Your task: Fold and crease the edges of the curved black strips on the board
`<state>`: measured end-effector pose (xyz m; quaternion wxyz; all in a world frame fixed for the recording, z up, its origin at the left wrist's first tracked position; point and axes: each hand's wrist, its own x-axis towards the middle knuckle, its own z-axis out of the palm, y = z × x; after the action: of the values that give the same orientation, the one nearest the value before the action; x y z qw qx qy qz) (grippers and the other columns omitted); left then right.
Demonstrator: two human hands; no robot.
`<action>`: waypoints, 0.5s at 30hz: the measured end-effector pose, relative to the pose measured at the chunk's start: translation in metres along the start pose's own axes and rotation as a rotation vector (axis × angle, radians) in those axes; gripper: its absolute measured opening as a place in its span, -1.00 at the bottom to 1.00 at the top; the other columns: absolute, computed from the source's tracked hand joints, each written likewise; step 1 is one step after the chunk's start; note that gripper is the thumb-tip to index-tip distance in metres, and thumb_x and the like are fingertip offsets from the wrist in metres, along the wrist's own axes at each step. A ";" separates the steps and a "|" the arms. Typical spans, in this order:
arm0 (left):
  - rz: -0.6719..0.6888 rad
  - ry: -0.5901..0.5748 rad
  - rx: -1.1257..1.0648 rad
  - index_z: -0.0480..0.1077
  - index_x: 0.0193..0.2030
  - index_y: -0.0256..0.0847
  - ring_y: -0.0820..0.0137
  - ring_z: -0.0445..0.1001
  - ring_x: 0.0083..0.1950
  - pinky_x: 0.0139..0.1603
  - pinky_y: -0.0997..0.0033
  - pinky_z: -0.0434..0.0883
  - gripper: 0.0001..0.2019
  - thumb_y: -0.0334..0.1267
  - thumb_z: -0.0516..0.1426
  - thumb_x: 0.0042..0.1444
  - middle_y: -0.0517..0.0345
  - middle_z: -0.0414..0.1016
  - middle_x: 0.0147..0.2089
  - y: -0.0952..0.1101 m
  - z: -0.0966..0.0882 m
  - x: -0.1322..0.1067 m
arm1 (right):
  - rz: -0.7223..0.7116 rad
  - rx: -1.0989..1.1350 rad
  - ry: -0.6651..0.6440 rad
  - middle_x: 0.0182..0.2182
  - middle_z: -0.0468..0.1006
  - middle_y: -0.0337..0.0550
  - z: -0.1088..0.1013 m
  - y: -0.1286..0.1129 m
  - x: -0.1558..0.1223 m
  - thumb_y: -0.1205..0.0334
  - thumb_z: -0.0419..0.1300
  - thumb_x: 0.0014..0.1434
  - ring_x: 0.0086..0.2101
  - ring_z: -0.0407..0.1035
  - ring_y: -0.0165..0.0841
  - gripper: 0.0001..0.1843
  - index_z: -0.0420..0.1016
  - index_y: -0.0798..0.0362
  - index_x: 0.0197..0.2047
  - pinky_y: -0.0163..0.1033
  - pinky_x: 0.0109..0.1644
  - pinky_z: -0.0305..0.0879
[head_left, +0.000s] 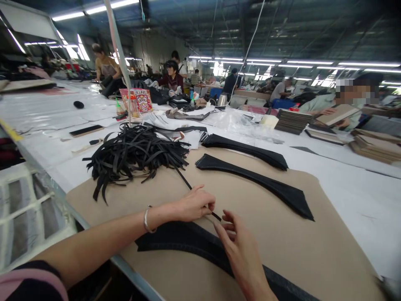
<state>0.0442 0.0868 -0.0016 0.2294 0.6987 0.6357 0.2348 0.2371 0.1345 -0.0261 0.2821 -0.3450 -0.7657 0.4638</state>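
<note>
We have a thin black strip (184, 179) in our left hand (194, 205), thumb and fingertips appearing to close on it near its lower end. Its long axis slants from the heap of black strips (134, 152) down to the right, passing beneath our knuckles, and the short free end pokes out toward our right hand (239, 240). That is the relation that counts: the tip points at the gap between our right thumb and fingers, which stand parted and seem to grip nothing (whether a fingertip brushes the strip, we cannot tell). Of our two hands, the right is nearer that tip. Below both lies a curved black panel (178, 239), running down to the right on the tan sheet (288, 242), with our right hand across it. Two similar black pieces (257, 174) lie beyond, well apart from our fingers.
</note>
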 end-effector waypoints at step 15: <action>-0.453 -0.075 -0.115 0.42 -0.40 -0.36 0.64 0.24 -0.42 -0.32 0.80 0.09 -0.68 -0.14 0.00 0.18 0.45 0.31 -0.55 -0.004 -0.055 -0.086 | 0.524 0.009 0.154 -0.41 0.56 0.00 -0.185 0.058 -0.076 -0.33 0.33 -0.17 -0.42 0.47 -0.14 -0.38 0.60 0.09 -0.30 -0.14 -0.31 0.48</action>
<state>-0.0001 0.0028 0.0363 0.3392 0.5322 0.7528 0.1870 0.4377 0.1894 -0.0110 0.2113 -0.5642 -0.6247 0.4968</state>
